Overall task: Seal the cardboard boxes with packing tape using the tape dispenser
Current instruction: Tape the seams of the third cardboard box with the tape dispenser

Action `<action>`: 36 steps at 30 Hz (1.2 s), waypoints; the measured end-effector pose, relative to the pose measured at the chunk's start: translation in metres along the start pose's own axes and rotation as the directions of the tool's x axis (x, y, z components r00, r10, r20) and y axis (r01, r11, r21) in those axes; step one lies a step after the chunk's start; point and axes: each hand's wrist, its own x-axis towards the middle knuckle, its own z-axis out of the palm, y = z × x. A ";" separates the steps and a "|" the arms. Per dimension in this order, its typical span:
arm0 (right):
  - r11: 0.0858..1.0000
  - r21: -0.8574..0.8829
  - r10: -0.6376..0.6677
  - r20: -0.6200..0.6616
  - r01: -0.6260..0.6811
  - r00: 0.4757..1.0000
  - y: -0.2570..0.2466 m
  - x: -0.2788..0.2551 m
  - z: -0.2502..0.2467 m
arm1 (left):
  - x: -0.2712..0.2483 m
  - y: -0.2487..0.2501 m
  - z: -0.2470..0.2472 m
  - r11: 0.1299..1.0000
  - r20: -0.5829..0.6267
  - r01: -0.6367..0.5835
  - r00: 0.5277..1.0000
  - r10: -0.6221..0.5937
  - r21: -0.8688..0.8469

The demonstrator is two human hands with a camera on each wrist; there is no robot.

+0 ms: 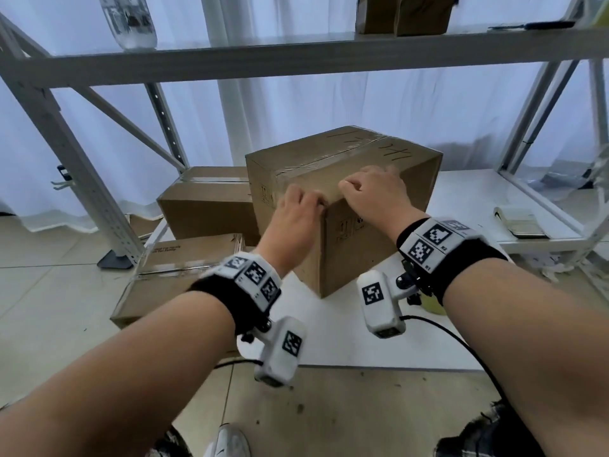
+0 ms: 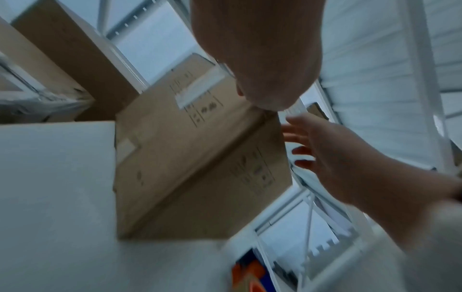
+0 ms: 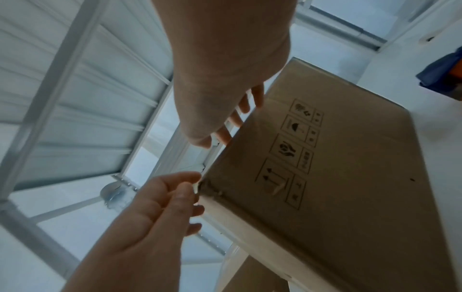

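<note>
A brown cardboard box (image 1: pixel 359 258) stands on a low white shelf board (image 1: pixel 461 324), one corner turned toward me. Clear packing tape (image 1: pixel 329 161) runs along its top seam and down the left face. My left hand (image 1: pixel 314 202) rests at the near top corner, thumb and fingertips touching the corner (image 3: pixel 191 188). My right hand (image 1: pixel 354 186) lies on the top edge just right of that corner, its fingers (image 3: pixel 233 122) reaching over the edge. The box (image 2: pixel 200 168) fills the blurred left wrist view, with the right hand (image 2: pixel 305 142) spread beside it. No tape dispenser shows.
A second box (image 1: pixel 204 206) sits behind on the left, and a flatter one (image 1: pixel 184 258) lies nearer. White rack uprights (image 1: pixel 66 159) and an upper shelf (image 1: pixel 296 51) frame the space. A notebook (image 1: pixel 520 222) lies far right. A yellow-green object (image 1: pixel 431 306) is half hidden under my right wrist.
</note>
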 end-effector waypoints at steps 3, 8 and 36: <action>0.994 -0.104 -0.025 0.075 0.033 0.997 -0.017 -0.010 -0.002 | 0.015 -0.022 -0.021 0.999 0.036 0.036 0.999 -0.036 0.002; 0.996 -0.054 0.081 0.246 -0.070 0.966 -0.032 -0.013 0.024 | 0.021 -0.045 -0.038 0.987 0.124 0.117 0.984 -0.130 0.111; 0.686 0.287 0.658 0.150 -0.669 0.738 0.132 -0.035 0.016 | 0.045 -0.002 0.015 0.908 0.107 0.011 0.992 -0.061 0.420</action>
